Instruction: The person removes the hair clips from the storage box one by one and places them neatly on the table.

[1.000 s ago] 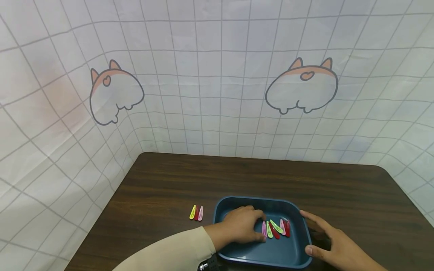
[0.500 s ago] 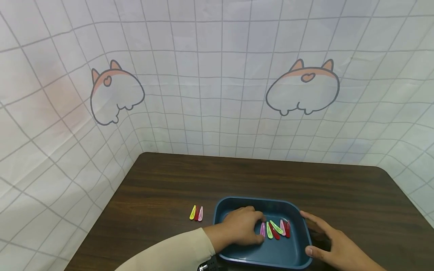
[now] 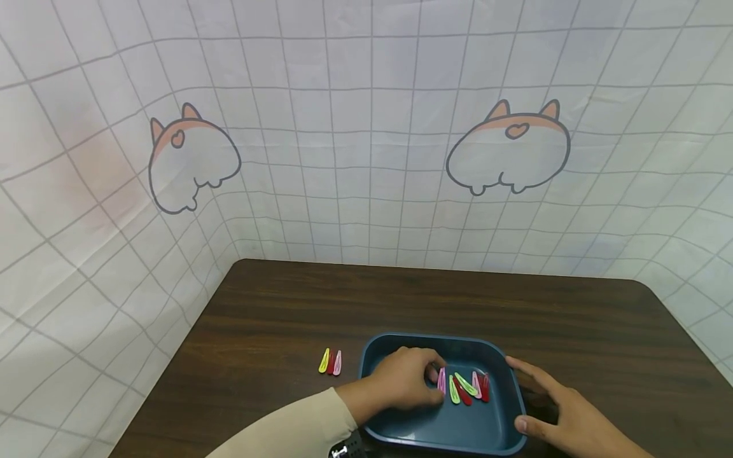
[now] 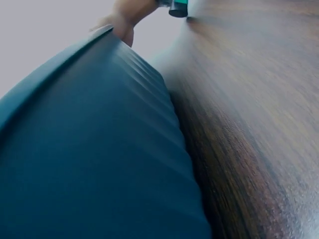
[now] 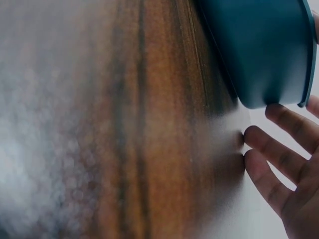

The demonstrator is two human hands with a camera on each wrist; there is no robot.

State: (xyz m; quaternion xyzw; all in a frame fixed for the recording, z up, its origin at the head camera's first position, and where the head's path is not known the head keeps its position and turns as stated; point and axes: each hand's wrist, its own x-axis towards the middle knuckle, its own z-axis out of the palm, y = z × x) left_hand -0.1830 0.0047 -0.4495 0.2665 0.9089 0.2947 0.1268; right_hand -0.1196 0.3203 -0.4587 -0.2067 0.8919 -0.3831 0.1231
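In the head view, my left hand (image 3: 403, 378) reaches into a dark blue rectangular tray (image 3: 449, 432). Its thumb and fingers pinch a purple snap hair clip (image 3: 441, 382) by the two ends. To the right of it, several more clips lie in a loose row on the tray floor, among them a lime green clip (image 3: 454, 390), a pink clip (image 3: 476, 384) and a dark red clip (image 3: 485, 387). My right hand (image 3: 567, 413) rests against the tray's right side with fingers spread. In the right wrist view, a fingertip of the right hand (image 5: 294, 164) touches the tray's outer wall (image 5: 264, 55).
Left of the tray, a yellow clip (image 3: 324, 360), a red clip (image 3: 331, 362) and a pink clip (image 3: 337, 362) lie side by side on the dark wooden table (image 3: 275, 318). A white gridded curtain (image 3: 343, 159) hangs behind and beside the table.
The purple clip has shifted slightly left, away from the green one, along with the left hand's fingers. The right hand stays at the tray's side.
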